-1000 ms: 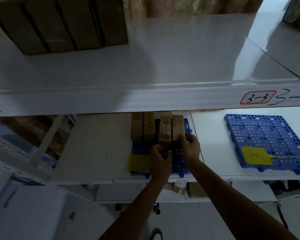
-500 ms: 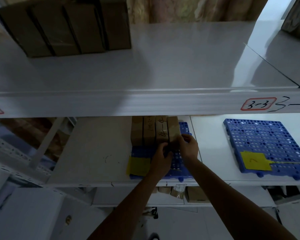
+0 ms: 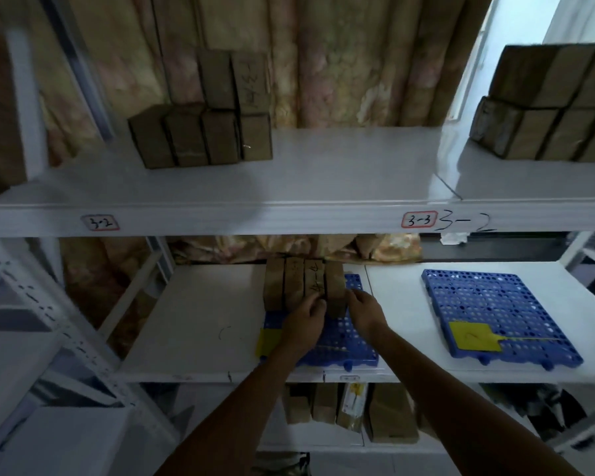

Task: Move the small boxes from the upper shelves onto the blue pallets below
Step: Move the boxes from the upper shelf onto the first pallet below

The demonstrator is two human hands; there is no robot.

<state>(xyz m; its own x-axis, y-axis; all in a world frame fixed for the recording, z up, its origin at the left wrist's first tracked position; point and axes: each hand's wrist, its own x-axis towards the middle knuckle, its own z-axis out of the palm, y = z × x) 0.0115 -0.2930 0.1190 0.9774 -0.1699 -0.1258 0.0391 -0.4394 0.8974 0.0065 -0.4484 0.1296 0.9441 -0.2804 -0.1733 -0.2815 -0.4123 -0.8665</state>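
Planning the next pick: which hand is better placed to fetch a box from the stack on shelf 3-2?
Left, probably: the left hand sits below that stack; the right hand lies further right.

Four small boxes (image 3: 303,286) stood in a row on one blue pallet (image 3: 344,341); a second blue pallet (image 3: 495,314) lay near the shelf's right edge. Each pallet bore one yellow tag (image 3: 473,336). Six boxes (image 3: 213,125) were stacked on the upper shelf (image 3: 323,187). Two hands, left (image 3: 303,324) and right (image 3: 364,312), were visible.
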